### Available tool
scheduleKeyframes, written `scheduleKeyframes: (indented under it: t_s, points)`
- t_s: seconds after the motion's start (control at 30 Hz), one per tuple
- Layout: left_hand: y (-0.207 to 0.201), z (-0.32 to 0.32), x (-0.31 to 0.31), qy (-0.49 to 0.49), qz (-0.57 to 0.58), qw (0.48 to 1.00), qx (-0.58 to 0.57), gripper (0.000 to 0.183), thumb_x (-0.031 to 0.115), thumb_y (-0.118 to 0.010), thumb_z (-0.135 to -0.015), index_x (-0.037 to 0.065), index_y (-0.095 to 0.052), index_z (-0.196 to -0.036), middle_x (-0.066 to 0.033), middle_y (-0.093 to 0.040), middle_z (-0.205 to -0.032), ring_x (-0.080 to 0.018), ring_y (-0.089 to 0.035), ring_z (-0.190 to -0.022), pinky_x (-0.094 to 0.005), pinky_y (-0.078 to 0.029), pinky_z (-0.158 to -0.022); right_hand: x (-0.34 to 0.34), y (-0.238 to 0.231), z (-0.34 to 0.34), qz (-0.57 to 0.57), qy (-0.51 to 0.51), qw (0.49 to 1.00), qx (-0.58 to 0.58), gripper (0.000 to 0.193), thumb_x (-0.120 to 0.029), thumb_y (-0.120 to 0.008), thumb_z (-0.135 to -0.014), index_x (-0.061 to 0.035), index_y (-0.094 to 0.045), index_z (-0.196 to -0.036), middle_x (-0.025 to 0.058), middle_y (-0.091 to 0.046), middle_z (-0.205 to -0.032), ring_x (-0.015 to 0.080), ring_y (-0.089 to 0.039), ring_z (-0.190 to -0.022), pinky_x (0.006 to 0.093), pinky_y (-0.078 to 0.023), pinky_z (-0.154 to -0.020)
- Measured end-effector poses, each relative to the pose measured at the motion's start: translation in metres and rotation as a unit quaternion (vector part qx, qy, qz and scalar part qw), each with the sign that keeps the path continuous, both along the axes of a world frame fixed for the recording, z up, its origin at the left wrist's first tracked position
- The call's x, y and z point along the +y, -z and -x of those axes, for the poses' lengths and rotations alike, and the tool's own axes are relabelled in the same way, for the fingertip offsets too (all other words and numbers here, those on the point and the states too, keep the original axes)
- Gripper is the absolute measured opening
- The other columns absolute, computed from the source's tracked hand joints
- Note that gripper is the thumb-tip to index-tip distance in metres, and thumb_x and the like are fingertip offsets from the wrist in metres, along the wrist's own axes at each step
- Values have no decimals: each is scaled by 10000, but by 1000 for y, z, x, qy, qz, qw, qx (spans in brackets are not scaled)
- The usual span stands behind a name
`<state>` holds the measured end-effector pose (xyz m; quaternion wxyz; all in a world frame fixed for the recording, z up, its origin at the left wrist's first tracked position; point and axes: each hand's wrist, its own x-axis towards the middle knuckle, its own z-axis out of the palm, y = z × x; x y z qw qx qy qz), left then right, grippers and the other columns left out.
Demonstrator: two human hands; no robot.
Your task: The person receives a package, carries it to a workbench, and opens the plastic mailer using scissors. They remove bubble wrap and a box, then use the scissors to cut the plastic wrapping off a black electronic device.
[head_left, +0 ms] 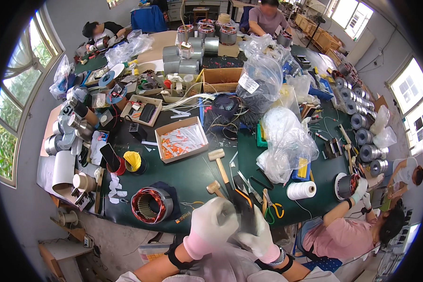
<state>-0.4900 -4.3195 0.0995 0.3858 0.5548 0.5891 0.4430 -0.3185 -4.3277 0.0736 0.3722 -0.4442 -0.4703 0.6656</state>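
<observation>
Both my hands wear white gloves with pink cuffs and are raised close together over the table's near edge. My left hand point(213, 224) is closed, its fingers curled in toward the thumb; whatever they hold is hidden. My right hand point(259, 237) bends around a dark, motion-smeared thing point(246, 220) that I cannot make out. A wound motor stator point(152, 205) with red and white coil ends lies on its side to the left of my hands. Just beyond them are two mallets point(223, 168) point(215, 188), and scissors point(273, 208) with green and orange handles lie at the right.
A carton of white and orange slips point(181, 141) stands mid-table. A thread spool point(301, 190) and a plastic bag point(286, 143) sit to the right. Black and red cups point(135, 162) stand left. A co-worker in pink point(343, 230) works at right; two others sit across the table.
</observation>
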Motion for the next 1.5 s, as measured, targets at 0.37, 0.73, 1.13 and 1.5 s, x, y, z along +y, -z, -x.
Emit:
scheduleKeyframes:
  t_s: [0.37, 0.73, 1.13, 1.5]
  points:
    - [-11, 2, 1, 41, -56, 997, -26, 219, 37, -722, -780, -12, -683, -990, -118, -685, -890, -196, -688, -750, -296, -543, -694, 8, -12, -4, 26, -32, 999, -4, 814, -20, -688, -786, 40, -342, -1520, 88, -600, -1211, 173, -612, -1103, 341, -497, -1000]
    - [-16, -1, 0, 18, -36, 995, 90, 146, 80, -758, -769, 31, -706, -896, -103, -692, -808, -247, -678, -666, -326, -541, -624, 11, -17, -2, -124, -38, 983, -127, 882, -54, -798, -754, 56, -359, -1510, 186, -587, -1329, 247, -596, -1239, 368, -463, -1067]
    - [-10, -5, 2, 11, -46, 996, 81, 106, 31, -709, -756, 22, -656, -847, -102, -630, -745, -219, -609, -600, -311, -495, -579, 6, -14, 0, -81, -39, 990, -108, 892, -79, -816, -759, 53, -360, -1515, 171, -575, -1353, 224, -589, -1241, 359, -461, -1068]
    - [2, -8, 2, -25, -37, 999, -23, 60, -21, -657, -772, 6, -628, -817, -59, -611, -734, -113, -549, -598, -262, -440, -561, 4, -4, -4, 92, -44, 992, 81, 781, -28, -649, -798, 24, -364, -1523, 96, -566, -1343, 168, -565, -1220, 335, -444, -1089]
